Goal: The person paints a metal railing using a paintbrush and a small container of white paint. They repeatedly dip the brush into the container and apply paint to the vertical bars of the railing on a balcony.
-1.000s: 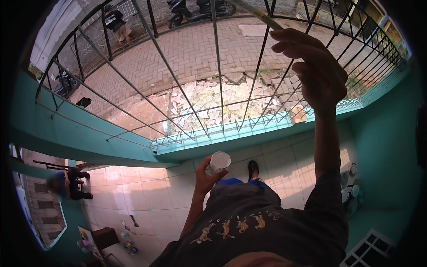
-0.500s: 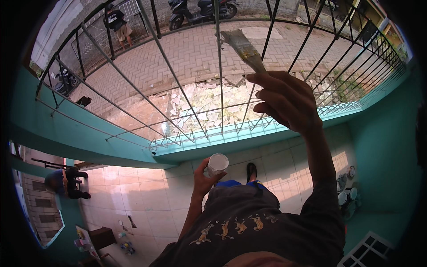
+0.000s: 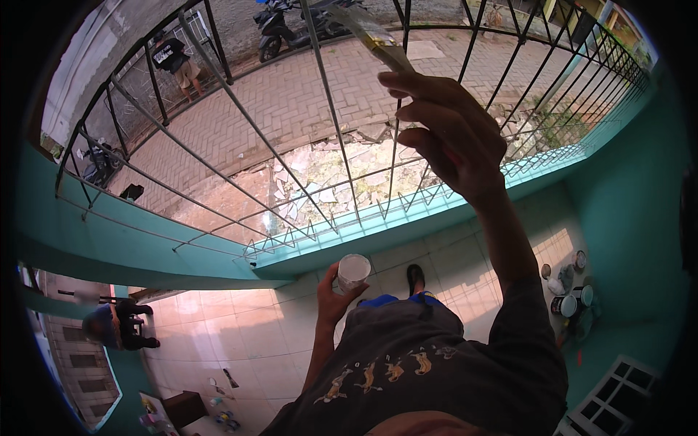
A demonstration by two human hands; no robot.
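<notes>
My right hand (image 3: 454, 131) is raised in front of the window bars, its fingers pinched on the handle of a paintbrush (image 3: 389, 54). The brush tilts up and to the left; its bristles are smeared, close to a grey upright bar (image 3: 322, 80). Lower down, at waist height, my left hand (image 3: 333, 301) is wrapped round a small white cup (image 3: 354, 269). Something pale shows within the cup's rim.
Black and grey metal bars rise from a teal ledge (image 3: 407, 212). Beyond them are a brick-paved lane, a motorbike (image 3: 280, 29) and a person (image 3: 177, 65). Another person (image 3: 120, 325) sits at left. Paint buckets (image 3: 564, 305) stand by the right wall; a putty knife (image 3: 231, 378) lies on the tiles.
My right hand has moved up and slightly left with the paintbrush. The left hand keeps the cup in nearly the same place. The whole view has shifted a little.
</notes>
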